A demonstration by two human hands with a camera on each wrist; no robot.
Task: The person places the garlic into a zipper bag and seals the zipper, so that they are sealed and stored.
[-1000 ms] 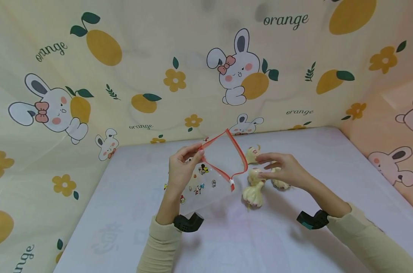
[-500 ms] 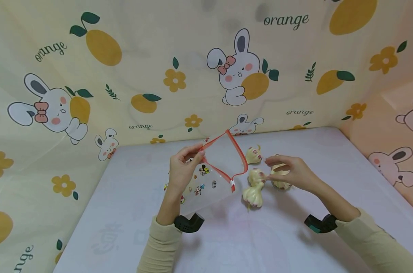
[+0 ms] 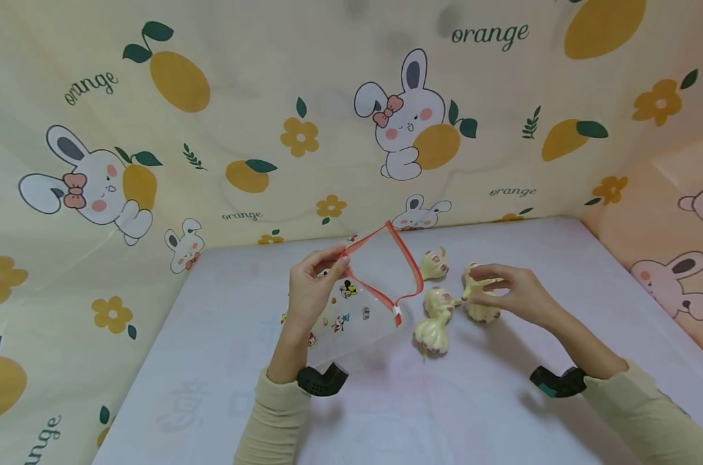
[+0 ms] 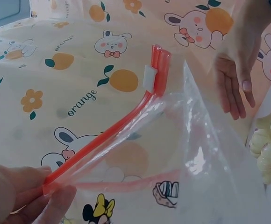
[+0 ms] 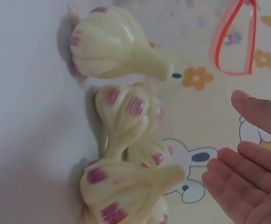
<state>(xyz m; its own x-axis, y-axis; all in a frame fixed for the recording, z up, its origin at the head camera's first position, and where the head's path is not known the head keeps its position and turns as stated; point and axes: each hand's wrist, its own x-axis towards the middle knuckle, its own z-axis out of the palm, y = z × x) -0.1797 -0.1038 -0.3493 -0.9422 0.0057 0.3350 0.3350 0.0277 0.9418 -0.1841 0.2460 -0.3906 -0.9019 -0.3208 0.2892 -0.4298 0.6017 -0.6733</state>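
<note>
My left hand (image 3: 313, 287) pinches the rim of a clear zip bag (image 3: 351, 336) between thumb and fingers. The bag has a red zip edge, a white slider and cartoon prints; its mouth gapes toward the right. Over the garlic bulbs on the right, my right hand (image 3: 516, 294) hovers with relaxed fingers and holds nothing. A right-hand garlic bulb (image 3: 483, 312) lies partly hidden below it. In the right wrist view, the fingers (image 5: 252, 177) are apart from the garlic bulbs (image 5: 110, 44), which are cream with purple patches.
Between bag and right hand lie a back garlic bulb (image 3: 434, 265), a middle one (image 3: 438, 300) and a front one (image 3: 432, 336). The white-covered table (image 3: 386, 413) meets a printed cloth backdrop (image 3: 328, 97) behind and at the sides.
My right hand has moved right, from above the middle bulbs to above the right-hand ones. The left hand and the bag have stayed in place.
</note>
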